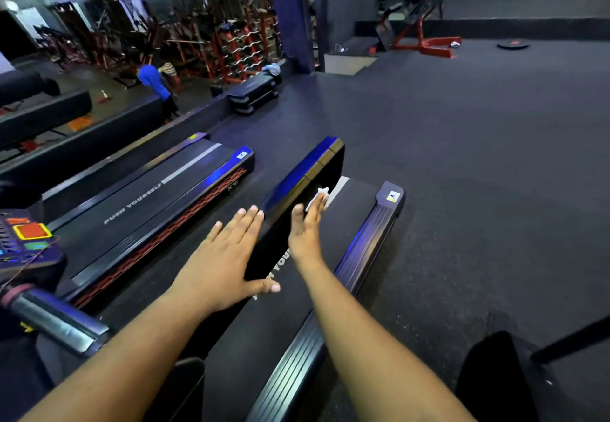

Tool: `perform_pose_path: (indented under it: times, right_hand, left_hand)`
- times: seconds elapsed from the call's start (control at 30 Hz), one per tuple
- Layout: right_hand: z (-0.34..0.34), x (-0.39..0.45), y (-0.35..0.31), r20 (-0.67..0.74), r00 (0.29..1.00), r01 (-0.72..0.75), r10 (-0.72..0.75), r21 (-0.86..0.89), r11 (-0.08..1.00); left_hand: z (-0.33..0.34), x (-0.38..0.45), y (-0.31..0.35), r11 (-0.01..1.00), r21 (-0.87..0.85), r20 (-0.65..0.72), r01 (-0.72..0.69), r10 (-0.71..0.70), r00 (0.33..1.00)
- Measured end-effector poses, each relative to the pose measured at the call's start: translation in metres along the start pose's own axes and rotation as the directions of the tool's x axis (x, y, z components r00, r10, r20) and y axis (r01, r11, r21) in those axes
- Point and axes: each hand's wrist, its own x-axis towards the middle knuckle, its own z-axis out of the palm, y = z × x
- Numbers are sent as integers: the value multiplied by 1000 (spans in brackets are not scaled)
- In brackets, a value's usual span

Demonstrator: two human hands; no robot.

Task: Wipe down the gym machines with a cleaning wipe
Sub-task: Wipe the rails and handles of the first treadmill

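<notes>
Evidently mid-job, the right hand (305, 226) presses a wipe (319, 197) with straight fingers against the treadmill handrail (307, 170) (left hand (224, 256) flat, empty), other machines apparently remaining.

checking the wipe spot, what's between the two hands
The treadmill's black rail runs between the left hand and the right hand, which presses the wipe, in the head view.

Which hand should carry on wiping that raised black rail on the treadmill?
Right. The right hand already has the white wipe under its straight fingers against the rail. The left hand lies flat alongside the rail and holds no wipe.
</notes>
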Motion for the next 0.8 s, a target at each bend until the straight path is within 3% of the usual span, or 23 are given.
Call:
perform_pose_path:
  times: [0.07,0.13,0.37,0.57,0.67,0.8]
  right_hand:
    - [-17,45,-12,-38,993,-108,108,-9,994]
    - [-25,64,-17,-49,992,-122,121,-16,992]
    - [-3,-8,1,49,990,132,-130,-57,990]
    - [-41,87,-32,-30,997,-77,75,-65,995]
    - [-33,61,-36,-1,997,78,-79,-160,984]
    - [-22,-18,-20,261,891,445,-371,-345,827]
  left_hand:
    - [-2,0,1,1000,-3,9,12,-12,1000]
    - [-3,2,1,1000,-6,16,22,-22,1000]
    - [-4,11,5,999,-27,4,31,-31,1000]
    - [-7,9,6,998,-24,7,55,-55,998]
    - [-7,8,7,998,18,12,68,-68,998]
    - [-6,7,9,995,29,-2,100,-100,995]
